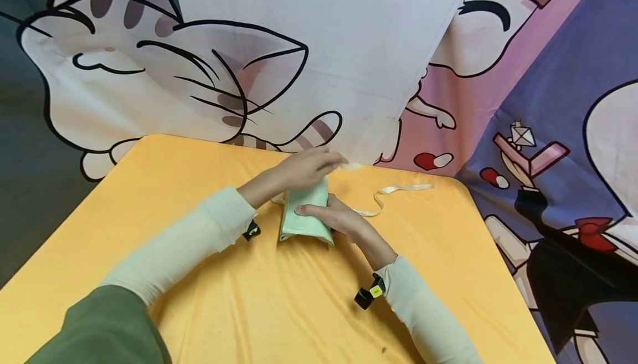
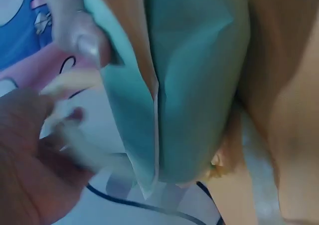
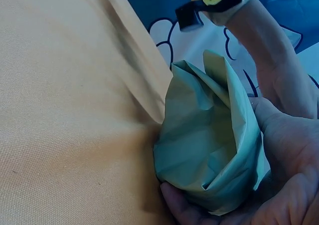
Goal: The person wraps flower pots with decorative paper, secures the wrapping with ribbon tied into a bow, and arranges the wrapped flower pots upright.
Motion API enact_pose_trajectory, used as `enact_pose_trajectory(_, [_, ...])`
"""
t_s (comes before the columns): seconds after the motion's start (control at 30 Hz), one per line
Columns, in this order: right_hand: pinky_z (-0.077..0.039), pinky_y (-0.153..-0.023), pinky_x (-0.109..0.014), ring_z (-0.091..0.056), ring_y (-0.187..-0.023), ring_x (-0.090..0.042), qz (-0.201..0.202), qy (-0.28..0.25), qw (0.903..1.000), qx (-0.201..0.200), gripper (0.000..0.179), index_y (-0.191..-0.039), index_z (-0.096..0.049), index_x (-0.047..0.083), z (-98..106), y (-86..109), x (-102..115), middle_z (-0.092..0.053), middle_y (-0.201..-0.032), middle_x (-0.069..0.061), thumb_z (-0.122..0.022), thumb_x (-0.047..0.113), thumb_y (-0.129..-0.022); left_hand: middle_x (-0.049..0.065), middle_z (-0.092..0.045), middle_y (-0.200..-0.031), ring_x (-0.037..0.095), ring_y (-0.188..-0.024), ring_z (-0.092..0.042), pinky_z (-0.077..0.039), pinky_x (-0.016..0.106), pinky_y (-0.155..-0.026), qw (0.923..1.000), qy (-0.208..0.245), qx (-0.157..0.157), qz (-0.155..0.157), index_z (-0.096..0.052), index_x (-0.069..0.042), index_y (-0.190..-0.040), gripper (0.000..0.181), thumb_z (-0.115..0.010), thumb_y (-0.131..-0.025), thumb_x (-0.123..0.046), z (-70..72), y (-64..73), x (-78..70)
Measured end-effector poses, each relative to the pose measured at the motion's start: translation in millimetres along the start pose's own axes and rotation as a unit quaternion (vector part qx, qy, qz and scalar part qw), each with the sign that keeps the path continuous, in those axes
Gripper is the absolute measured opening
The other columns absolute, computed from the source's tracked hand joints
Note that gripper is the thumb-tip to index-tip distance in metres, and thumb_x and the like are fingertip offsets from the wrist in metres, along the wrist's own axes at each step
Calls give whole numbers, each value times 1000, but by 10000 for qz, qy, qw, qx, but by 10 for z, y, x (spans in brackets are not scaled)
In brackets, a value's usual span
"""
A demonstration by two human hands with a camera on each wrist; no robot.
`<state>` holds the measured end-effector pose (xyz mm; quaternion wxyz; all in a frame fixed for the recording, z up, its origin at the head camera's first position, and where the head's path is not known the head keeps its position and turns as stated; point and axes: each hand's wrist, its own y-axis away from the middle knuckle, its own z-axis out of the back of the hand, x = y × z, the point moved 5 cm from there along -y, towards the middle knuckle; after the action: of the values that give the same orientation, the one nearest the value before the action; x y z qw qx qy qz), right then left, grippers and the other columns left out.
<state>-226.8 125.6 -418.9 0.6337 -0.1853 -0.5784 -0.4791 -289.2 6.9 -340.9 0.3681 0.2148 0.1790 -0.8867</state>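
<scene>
A mint-green paper wrap [image 1: 308,230] lies on its side on the table in the head view. My right hand [image 1: 341,217] grips its right side, thumb on top and fingers beneath. Over the far end, my left hand [image 1: 310,168] pinches a cream ribbon, its pale end blurred beyond the fingertips. In the left wrist view the ribbon [image 2: 260,177] also trails along the other side of the wrap, and a folded paper edge runs lengthwise. Something small, yellow and frilly [image 2: 217,171] peeks out by the far end. The right wrist view shows the wrap's crumpled, gaping near end [image 3: 219,135].
Yellow cloth [image 1: 239,297] covers the table, with soft wrinkles. Another stretch of ribbon [image 1: 406,188] curls across the cloth to the right of the wrap. Behind the table hangs a printed cartoon curtain [image 1: 349,48], close to the far edge.
</scene>
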Motion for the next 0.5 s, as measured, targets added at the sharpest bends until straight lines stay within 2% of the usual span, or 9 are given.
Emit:
enact_pose_trajectory(0.03, [-59, -103, -37, -75, -109, -18, 11, 29, 10000, -10, 59, -154, -57, 10, 1, 1, 0, -77, -128, -8, -73, 43, -108, 10, -65, -151, 33, -132, -62, -53, 52, -115, 9996, -215, 156, 6, -67, -22, -156, 40, -56, -120, -33, -45, -23, -15])
enact_pose_trajectory(0.1, [-55, -110, -38, -72, -115, -17, -21, 88, 9999, -56, 71, -164, -48, 12, 5, 9, -4, -74, -133, -6, -74, 46, -108, 10, -60, -151, 36, -134, -53, -46, 57, -116, 9987, -367, 323, 156, -71, -23, -152, 39, -63, -115, -35, -104, -32, -13])
enact_pose_trajectory(0.13, [-54, -112, -39, -71, -117, -17, -12, 103, 9999, -60, 73, -166, -46, 13, 3, 11, -4, -74, -134, -6, -74, 46, -108, 10, -58, -154, 38, -140, -49, -40, 60, -122, 9986, -339, 286, 278, -72, -22, -148, 38, -66, -113, -36, -116, -20, 0])
enact_pose_trajectory(0.2, [-55, -111, -39, -72, -117, -17, 9, 81, 10000, -45, 73, -167, -45, 14, -2, 10, -8, -75, -134, -6, -74, 46, -108, 8, -58, -154, 37, -146, -44, -34, 62, -126, 9978, -218, -44, 622, -75, -21, -139, 33, -68, -110, -37, -104, 32, 39])
enact_pose_trajectory(0.27, [-60, -105, -38, -75, -113, -17, 28, -20, 10000, -1, 63, -160, -54, 14, -9, 5, -14, -78, -132, -7, -74, 43, -108, 7, -67, -136, 33, -130, -56, -47, 55, -114, 9929, 181, -454, 1084, -75, -17, -123, 24, -67, -110, -35, -61, 141, 93])
enact_pose_trajectory(0.33, [-63, -98, -35, -78, -108, -18, 66, -110, 9999, 62, 52, -152, -60, 14, -16, 1, -13, -80, -129, -9, -74, 40, -109, 4, -70, -104, 25, -96, -64, -56, 41, -88, 9842, 606, -564, 1566, -70, -14, -101, 24, -64, -111, -35, -22, 293, 152])
enact_pose_trajectory(0.4, [-64, -93, -33, -79, -106, -18, 73, -194, 9998, 62, 49, -149, -61, 15, -14, 2, -8, -80, -127, -9, -74, 39, -108, 0, -62, -76, 16, -65, -53, -45, 29, -61, 9727, 1051, -280, 2050, -65, -13, -86, 36, -62, -112, -38, -7, 466, 205])
enact_pose_trajectory(0.43, [-64, -92, -32, -79, -106, -17, 72, -205, 9998, 44, 49, -149, -61, 16, -10, 1, -8, -81, -127, -8, -75, 39, -108, -1, -57, -67, 14, -57, -49, -41, 27, -54, 9658, 1290, 2, 2251, -63, -13, -80, 44, -62, -113, -41, -10, 557, 226])
enact_pose_trajectory(0.5, [-63, -92, -31, -79, -106, -17, 79, -190, 9998, 5, 50, -149, -61, 16, -3, 4, -1, -81, -127, -8, -75, 39, -108, -2, -54, -59, 11, -51, -48, -42, 23, -52, 9500, 1717, 701, 2511, -61, -11, -72, 57, -60, -114, -50, -46, 734, 264])
